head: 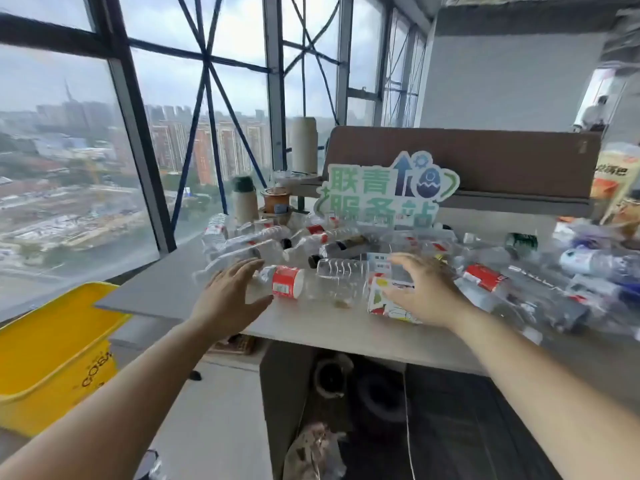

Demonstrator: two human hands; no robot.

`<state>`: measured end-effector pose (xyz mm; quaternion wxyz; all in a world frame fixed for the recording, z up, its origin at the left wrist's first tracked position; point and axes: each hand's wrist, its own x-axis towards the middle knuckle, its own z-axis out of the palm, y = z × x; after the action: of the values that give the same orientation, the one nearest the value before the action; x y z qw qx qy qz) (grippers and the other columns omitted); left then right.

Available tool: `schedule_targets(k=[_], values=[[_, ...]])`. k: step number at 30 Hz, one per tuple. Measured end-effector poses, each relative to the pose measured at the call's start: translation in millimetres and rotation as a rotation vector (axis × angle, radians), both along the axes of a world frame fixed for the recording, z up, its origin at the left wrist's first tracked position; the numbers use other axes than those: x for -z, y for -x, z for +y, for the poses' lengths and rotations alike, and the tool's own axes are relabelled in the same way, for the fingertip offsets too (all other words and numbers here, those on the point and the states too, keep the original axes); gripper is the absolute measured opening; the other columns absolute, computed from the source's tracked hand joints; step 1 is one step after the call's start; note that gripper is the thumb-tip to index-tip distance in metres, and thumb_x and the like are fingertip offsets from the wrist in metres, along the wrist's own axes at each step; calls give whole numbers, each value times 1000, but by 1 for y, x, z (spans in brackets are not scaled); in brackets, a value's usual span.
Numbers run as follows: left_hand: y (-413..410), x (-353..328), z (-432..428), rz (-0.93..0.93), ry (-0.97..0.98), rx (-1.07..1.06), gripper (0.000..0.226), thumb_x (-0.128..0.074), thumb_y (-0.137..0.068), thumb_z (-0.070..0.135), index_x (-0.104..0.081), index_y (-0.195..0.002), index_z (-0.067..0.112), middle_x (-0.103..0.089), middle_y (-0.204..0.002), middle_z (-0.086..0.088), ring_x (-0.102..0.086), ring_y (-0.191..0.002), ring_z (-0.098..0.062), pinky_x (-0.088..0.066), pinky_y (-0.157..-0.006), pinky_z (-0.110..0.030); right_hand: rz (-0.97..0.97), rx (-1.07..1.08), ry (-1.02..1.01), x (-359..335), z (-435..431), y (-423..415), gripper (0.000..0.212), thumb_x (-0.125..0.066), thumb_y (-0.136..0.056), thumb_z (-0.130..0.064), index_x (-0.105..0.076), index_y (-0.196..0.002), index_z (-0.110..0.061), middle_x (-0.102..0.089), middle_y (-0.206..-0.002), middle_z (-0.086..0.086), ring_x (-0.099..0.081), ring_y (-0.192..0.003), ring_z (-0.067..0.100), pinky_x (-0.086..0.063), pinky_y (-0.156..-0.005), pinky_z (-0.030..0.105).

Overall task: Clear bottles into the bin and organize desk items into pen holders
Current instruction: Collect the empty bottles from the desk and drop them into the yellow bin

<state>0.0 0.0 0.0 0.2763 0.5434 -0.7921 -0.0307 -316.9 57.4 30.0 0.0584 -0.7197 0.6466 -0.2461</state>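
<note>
1. The counter (166, 292) runs across the middle of the frame, and its left corner is bare.
2. The yellow bin (52, 348) stands at lower left, below the counter's edge, with its mouth open.
3. A heap of clear bottles (263, 240) lies sideways across mid-frame. They look empty, so I judge them light, thin-walled and quick to crumple or roll.
4. The left hand (232, 299) and right hand (422, 289) hover over the near edge, fingers spread and gripping nothing. I cannot tell whether the right one touches the carton (381, 299) beneath it.
5. The red-labelled bottle (287, 282) lies between the hands. I would grip it round the label, which is probably less slippery than the bare plastic.
</note>
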Motion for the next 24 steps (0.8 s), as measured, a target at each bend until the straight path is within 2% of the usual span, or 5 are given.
schedule_targets(k=[8,14,18,21,24], values=[[21,14,-25,-74,8,77,72,-66,-84,43,-33,-145,24,-33,-152,3,-30,-139,-21,-22,-114,-36,129,114,-91,28,-15,-8,68,-61,-86,-45,-33,-145,-23,-32,-152,-2,-28,-139,20,-26,-114,37],[39,31,-84,-335,-87,43,82,-64,-81,27,-17,-149,31,-13,-159,2,-8,-147,-23,-8,-120,-43,327,139,-113,50,-45,3,80,-64,-78,-53,-28,-145,-30,-32,-149,-3,-29,-136,24,-29,-110,40],[40,30,-93,-443,-99,29,83,-63,-81,25,-16,-149,31,-22,-155,3,-17,-144,-23,-6,-119,-46,355,137,-203,42,-54,2,88,-70,-74,-52,-24,-146,-30,-27,-146,-1,-21,-136,25,-27,-110,47],[33,26,-84,-445,-58,10,76,-68,-80,33,-27,-144,33,-34,-144,-1,-36,-132,-26,-19,-116,-41,332,96,-270,37,-55,-3,89,-71,-73,-49,-25,-146,-28,-25,-148,1,-16,-138,26,-21,-112,48],[19,26,-67,-365,-87,18,74,-72,-75,43,-36,-138,33,-38,-133,-1,-44,-121,-25,-38,-101,-38,364,54,-280,36,-54,-8,85,-73,-71,-46,-29,-141,-26,-34,-145,3,-25,-134,26,-24,-109,43]])
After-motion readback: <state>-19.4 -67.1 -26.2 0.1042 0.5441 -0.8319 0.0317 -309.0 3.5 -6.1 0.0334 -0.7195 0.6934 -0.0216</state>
